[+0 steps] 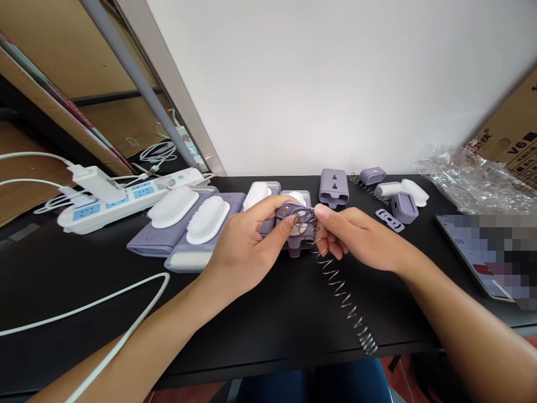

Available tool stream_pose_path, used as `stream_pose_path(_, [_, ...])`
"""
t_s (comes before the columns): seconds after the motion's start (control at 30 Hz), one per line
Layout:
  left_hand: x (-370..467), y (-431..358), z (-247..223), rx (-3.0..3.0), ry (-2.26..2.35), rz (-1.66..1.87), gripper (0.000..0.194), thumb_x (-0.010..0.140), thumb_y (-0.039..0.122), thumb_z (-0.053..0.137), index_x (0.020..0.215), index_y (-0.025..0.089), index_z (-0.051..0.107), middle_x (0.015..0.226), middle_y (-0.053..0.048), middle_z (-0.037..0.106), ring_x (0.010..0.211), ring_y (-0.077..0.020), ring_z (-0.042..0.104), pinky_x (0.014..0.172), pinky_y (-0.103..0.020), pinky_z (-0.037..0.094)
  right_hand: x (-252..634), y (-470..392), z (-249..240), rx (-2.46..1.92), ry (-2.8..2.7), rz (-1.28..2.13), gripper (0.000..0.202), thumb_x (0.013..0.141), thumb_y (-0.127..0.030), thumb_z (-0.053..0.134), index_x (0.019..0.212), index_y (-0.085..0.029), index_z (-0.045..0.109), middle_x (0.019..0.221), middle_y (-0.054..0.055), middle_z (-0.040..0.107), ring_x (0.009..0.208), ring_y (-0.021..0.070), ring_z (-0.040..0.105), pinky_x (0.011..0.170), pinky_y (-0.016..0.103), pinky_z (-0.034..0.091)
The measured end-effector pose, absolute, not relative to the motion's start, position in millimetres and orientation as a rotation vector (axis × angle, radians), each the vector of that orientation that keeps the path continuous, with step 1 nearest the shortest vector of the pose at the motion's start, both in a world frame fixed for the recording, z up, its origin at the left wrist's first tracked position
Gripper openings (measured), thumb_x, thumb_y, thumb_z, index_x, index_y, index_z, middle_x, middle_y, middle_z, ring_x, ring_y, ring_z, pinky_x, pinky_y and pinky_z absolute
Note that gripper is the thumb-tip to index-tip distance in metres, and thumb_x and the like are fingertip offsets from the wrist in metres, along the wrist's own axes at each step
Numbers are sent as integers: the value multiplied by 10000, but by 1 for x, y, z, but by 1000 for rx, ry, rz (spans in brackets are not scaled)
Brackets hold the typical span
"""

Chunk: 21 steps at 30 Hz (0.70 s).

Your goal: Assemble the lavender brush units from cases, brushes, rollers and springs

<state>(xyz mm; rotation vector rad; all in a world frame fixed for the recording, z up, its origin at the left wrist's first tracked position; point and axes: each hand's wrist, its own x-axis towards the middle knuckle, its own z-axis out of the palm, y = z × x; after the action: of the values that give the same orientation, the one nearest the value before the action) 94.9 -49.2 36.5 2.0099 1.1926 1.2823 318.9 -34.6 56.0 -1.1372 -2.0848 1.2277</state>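
My left hand (255, 240) pinches a small purple slotted plate (287, 209) between thumb and fingers, above the black table. A long metal coil spring (335, 280) hangs down from the plate toward the table's front edge. At the spring's upper coils, my right hand (352, 232) is closed, its thumb and finger on the plate's right end. Behind my hands lie purple cases, one of them (300, 240) partly hidden, with white-bristled brushes (208, 219) on top. Farther back stands a purple case (334, 187) with two slots.
To the right lie another slotted plate (389, 220), a purple block (404, 208), a second spring and a white brush (415, 192). A white power strip (130, 198) with cables is at left. A tablet (470, 252) and clear plastic wrap (482, 176) lie at right.
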Motion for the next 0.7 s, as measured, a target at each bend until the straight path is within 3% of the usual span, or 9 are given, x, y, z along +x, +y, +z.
stream_pose_path(0.13, [97,-48,41,1912,1108,1283,145,1001,307,658,1098,229,732,981,-14,767,862,-179,713,754,-290,587,319,-31,54,-1177,-1977,940,691,1082,-688,388,634,-201,585,573,-28,470,580,127,460,620,311,342])
stream_pose_path(0.3, [98,-50,42,1924,1048,1165,229,1040,385,615,1196,241,702,1077,-31,757,927,-184,708,822,-296,597,318,-27,52,-1055,-1866,902,289,1026,-499,645,959,-220,672,806,-14,601,704,140,503,645,289,385])
stream_pose_path(0.37, [98,-50,41,1950,1005,1126,260,1058,407,584,1234,250,694,1147,-42,754,1006,-196,712,887,-311,599,318,-27,52,-1003,-1904,984,266,1027,-475,651,1023,-215,710,877,6,646,750,146,538,676,285,426])
stream_pose_path(0.5, [96,-51,38,1975,1030,1106,316,1066,416,566,1325,269,672,1239,-57,748,1129,-219,714,968,-332,597,321,-28,53,-971,-2001,1042,310,1038,-471,639,926,-198,734,837,7,652,758,143,565,704,281,457])
stream_pose_path(0.7, [93,-52,34,2028,1074,1086,360,1073,384,552,1402,282,654,1391,-78,732,1213,-263,718,1073,-414,579,323,-26,55,-924,-2013,1090,285,1029,-444,653,938,-199,766,855,14,692,750,138,590,715,277,489])
